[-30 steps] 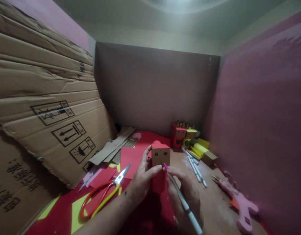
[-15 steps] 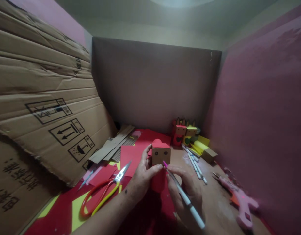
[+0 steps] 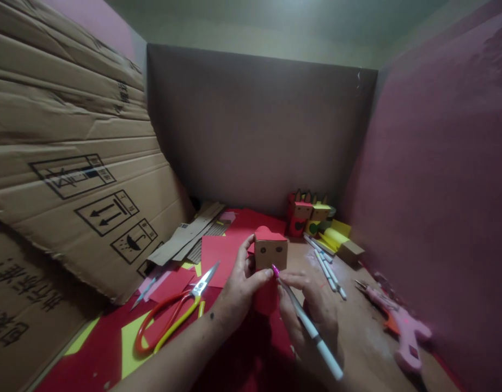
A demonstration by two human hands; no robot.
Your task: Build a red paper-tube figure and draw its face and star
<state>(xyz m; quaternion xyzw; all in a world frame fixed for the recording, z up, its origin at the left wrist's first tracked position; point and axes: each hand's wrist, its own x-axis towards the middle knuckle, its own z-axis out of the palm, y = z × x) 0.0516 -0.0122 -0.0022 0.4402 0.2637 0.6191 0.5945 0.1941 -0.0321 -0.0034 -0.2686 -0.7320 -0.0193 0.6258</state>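
Observation:
A red paper figure with a brown cardboard box head [image 3: 271, 256] stands upright before me, two dark eyes drawn on its front face. My left hand [image 3: 245, 277] is closed round its left side, the thumb along the lower edge of the head. In my right hand [image 3: 312, 310] is a white marker [image 3: 308, 325] with a magenta tip. That tip is at the lower part of the cardboard face; whether it touches the card I cannot tell. Part of the red body is hidden behind my fingers.
Orange-and-yellow-handled scissors [image 3: 173, 310] lie at left on coloured paper. Finished-looking red [image 3: 300, 215] and yellow [image 3: 319, 218] figures stand at the back. White markers [image 3: 328, 272] and a pink glue gun [image 3: 402, 326] lie right. A large cardboard sheet [image 3: 71, 136] leans at left.
The camera view has tilted slightly, shifting the back wall upward. My hands, the figure and the marker keep almost the same places, with the marker tip still near the face.

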